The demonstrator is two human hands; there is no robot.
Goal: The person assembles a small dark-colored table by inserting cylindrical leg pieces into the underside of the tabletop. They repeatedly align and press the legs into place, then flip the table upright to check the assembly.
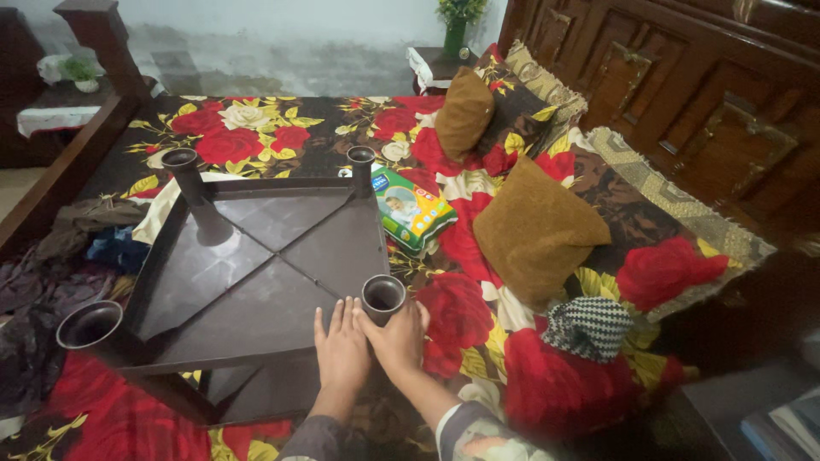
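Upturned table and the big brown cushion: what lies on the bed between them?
In the head view, a green packet lies on the flowered bedspread between the upturned table and the big brown cushion.

My view is evenly lit and soft, slightly hazy, with glare on the headboard, dim lower corners, and bowed edges.
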